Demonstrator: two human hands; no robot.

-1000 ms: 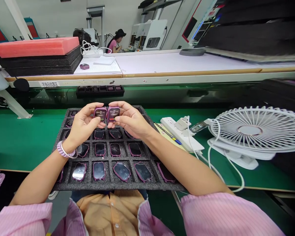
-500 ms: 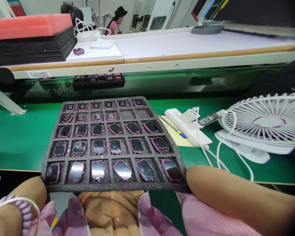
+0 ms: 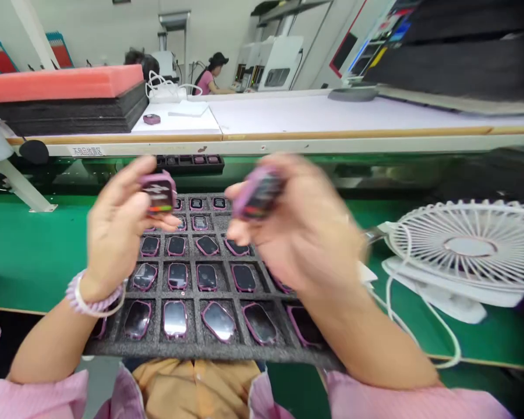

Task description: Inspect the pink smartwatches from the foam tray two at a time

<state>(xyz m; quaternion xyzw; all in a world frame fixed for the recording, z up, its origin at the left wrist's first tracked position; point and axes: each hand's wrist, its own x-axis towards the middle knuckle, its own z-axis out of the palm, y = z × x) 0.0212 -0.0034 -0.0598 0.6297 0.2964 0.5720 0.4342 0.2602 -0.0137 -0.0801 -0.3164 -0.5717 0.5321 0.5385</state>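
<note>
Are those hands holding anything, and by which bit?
The left hand holds a rounded-square, purple-framed watch with a lit dark screen by its palm-side edge. The right hand holds a second purple-framed watch; blur hides exactly where.

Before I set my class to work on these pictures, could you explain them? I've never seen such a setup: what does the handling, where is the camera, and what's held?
There's no machine, only a person's bare left hand and right hand. Every picture comes from one camera worn on their head, looking forward and down. Each hand holds a purple-framed watch: the left watch has a lit screen; the right watch is blurred. Below them, a dark compartmented tray holds similar watches. It lies over the green work surface, with a white fan to the right.
</note>
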